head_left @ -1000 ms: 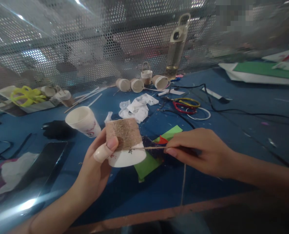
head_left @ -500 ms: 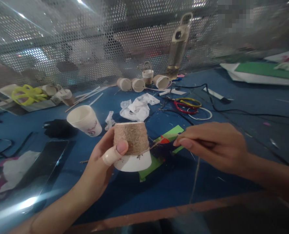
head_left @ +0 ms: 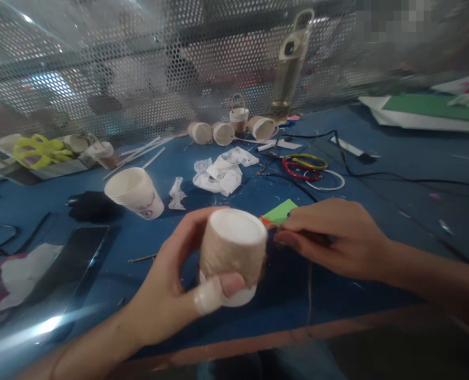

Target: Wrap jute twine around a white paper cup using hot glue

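My left hand (head_left: 187, 279) is closed around an upside-down paper cup (head_left: 232, 258) wound with brown twine; its white base faces up and tilts toward me. The thumb, with a bandage on it, presses the cup's near side, close to the white band at the bottom. To the right, my right hand (head_left: 329, 237) pinches the twine (head_left: 309, 290), whose loose length hangs down below the fingers. A green piece of paper (head_left: 282, 211) lies behind that hand, partly hidden. Something orange-red (head_left: 266, 222) shows between the cup and my right fingertips.
White paper cups (head_left: 135, 192) stand nested at the left. Crumpled white lace (head_left: 222, 171) lies mid-table. Behind it are small twine-wrapped cups (head_left: 223, 134) and a tall bottle (head_left: 287, 74). Scissors (head_left: 303, 166) and a black cable (head_left: 348, 163) lie right; a phone-like dark slab (head_left: 68, 274) lies left.
My left hand has tipped and turned the cup so its base shows, moving it slightly right and down. My right hand has come a little left, closer to the cup.
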Tool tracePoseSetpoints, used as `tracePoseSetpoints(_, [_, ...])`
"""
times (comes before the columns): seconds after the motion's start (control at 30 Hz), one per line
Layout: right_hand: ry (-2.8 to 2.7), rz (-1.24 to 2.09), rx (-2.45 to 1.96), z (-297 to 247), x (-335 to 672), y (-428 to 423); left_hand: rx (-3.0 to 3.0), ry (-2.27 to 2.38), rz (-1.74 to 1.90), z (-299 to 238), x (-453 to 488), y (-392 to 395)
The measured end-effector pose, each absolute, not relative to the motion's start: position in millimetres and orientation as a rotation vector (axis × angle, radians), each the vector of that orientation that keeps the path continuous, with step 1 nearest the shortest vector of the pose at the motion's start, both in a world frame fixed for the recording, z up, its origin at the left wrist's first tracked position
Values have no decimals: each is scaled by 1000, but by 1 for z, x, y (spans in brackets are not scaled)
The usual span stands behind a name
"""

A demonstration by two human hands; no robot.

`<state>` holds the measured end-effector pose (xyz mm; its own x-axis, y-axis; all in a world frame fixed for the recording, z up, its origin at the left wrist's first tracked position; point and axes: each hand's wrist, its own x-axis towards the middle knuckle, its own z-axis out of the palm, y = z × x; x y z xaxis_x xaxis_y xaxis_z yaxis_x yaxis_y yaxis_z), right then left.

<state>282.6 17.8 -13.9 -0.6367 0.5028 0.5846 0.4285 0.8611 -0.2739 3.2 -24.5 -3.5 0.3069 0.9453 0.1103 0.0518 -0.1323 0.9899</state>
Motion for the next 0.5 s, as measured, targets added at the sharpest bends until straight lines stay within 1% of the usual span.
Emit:
tracePoseSetpoints(0.13, [-2399, 191, -680, -15, 284, 20, 1708, 879, 907, -5, 1, -28])
tracePoseSetpoints(0.5, [-2499, 213, -682, -16, 284, 23, 1729, 866, 835, -1, 1, -24])
